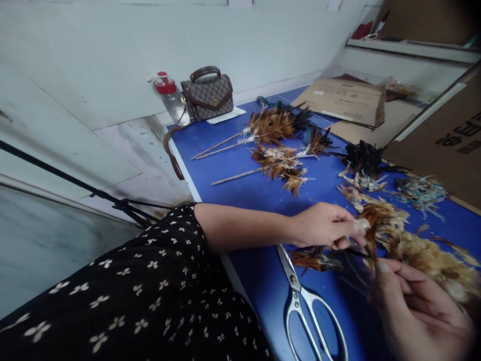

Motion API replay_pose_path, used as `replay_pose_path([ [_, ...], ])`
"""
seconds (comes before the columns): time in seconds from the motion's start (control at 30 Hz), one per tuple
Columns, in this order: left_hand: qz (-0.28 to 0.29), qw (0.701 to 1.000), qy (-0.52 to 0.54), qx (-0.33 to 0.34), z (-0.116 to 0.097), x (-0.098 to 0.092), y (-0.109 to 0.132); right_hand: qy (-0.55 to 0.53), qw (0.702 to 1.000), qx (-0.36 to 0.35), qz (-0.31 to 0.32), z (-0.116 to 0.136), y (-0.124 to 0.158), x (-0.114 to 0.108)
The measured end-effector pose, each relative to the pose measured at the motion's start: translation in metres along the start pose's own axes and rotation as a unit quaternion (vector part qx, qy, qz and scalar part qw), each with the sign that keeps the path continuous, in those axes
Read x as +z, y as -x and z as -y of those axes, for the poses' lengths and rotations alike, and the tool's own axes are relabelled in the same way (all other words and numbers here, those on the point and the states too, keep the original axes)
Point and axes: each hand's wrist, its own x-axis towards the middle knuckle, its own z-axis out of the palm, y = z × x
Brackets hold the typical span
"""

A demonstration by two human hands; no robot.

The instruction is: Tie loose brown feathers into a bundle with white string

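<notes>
My left hand [326, 225] reaches across from the left, its thumb and fingers closed on the whitish base of a bunch of brown feathers [371, 220]. Close beside it at the lower right, my right hand [424, 311] pinches at the lower end of those feathers; its fingertips are partly blurred. Below my left hand lies a small brown-and-black feather bunch [317, 259]. Silver-handled scissors [304, 298] rest on the blue table with their blades toward my left forearm. Beige loose feathers [432, 255] are heaped beyond my right hand.
Feather pieces on sticks [272, 125] lie farther back on the blue table [225, 200]. Black feathers [363, 158] and a pale bluish tangle [421, 193] sit at the right. A handbag [208, 95], a bottle [171, 98] and cardboard [345, 100] stand behind. A black tripod leg [75, 183] is at left.
</notes>
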Motion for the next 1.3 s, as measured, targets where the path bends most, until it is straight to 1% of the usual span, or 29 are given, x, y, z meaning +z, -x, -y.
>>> replay_pose_path([
  [0.07,0.033,0.999,0.030,-0.022,0.005,0.009,0.008,-0.012,1.000,0.000,0.008,0.000,0.003,0.002],
  [0.1,0.038,0.998,0.043,-0.030,0.008,0.012,0.010,-0.013,1.000,-0.001,0.008,0.000,0.003,0.002],
  [0.2,0.056,0.995,0.058,-0.051,0.013,0.015,0.012,-0.003,1.000,-0.004,0.004,-0.001,0.002,0.004],
  [0.33,0.083,0.992,0.076,-0.059,0.015,0.013,0.010,-0.009,1.000,-0.007,0.004,-0.006,-0.001,0.005],
  [0.43,0.092,0.990,0.090,-0.060,0.015,0.012,0.008,0.007,1.000,0.003,-0.012,-0.008,-0.003,0.003],
  [0.5,0.102,0.988,0.085,-0.075,0.016,0.011,0.008,0.019,1.000,0.005,-0.017,-0.007,-0.003,0.002],
  [0.6,0.106,0.987,0.079,-0.095,0.019,0.009,0.007,0.021,1.000,-0.005,-0.005,-0.003,-0.002,0.002],
  [0.73,0.122,0.986,0.082,-0.082,0.022,0.005,0.005,0.010,1.000,-0.011,-0.020,-0.002,0.000,0.004],
  [0.83,0.133,0.985,0.084,-0.070,0.022,0.003,0.003,0.016,1.000,-0.006,-0.014,-0.006,-0.001,0.004],
  [0.97,0.119,0.986,0.094,-0.067,0.019,0.002,0.001,-0.027,0.999,0.011,-0.022,-0.013,-0.005,0.004],
  [1.1,0.083,0.991,0.095,-0.052,0.019,0.003,-0.001,-0.086,0.996,-0.027,-0.019,-0.021,-0.012,0.003],
  [1.2,0.057,0.993,0.090,-0.044,0.019,0.004,-0.003,-0.089,0.995,-0.033,-0.008,-0.025,-0.016,0.003],
  [1.3,0.033,0.995,0.076,-0.050,0.020,0.003,-0.004,-0.063,0.998,-0.025,-0.001,-0.026,-0.017,0.001],
])
